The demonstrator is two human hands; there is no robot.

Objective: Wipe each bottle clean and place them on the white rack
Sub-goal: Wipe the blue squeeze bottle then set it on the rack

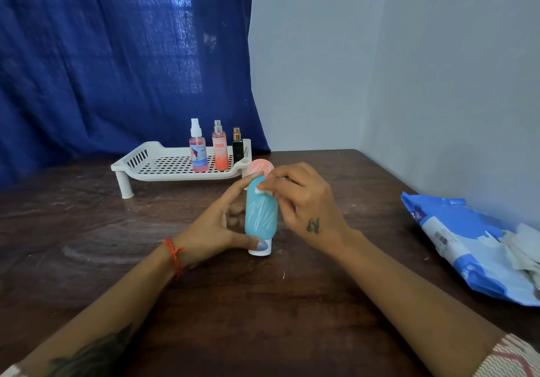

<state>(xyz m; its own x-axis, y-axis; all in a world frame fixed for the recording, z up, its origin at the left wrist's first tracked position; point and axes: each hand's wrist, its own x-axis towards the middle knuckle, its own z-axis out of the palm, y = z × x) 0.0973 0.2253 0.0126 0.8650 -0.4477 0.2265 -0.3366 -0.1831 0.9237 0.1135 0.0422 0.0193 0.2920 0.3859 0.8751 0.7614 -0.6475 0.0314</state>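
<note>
Teal bottle point(261, 216): stands cap-down on the brown table point(292, 303), centre of scene, white cap point(261, 250) at the bottom, just near of the rack's right end.
Left hand point(216, 227): curled round the bottle's left side; thumb lies across the cap, index finger reaches up to the bottle's top.
Right hand point(304, 201): fingertips pinch a small white wipe point(259, 188) and press it against the bottle's upper part.
White rack point(175, 166): far centre-left on the table, raised on legs, perforated floor.
Rack contents: three spray bottles upright at its right end: pink with white sprayer point(198, 148), orange point(220, 148), dark with gold top point(237, 145).
Pink object point(261, 166): partly hidden behind the teal bottle; type cannot be told.
Wipes pack point(467, 245): blue and white, right edge of the table, crumpled white wipes point(523, 248) lying on it.
</note>
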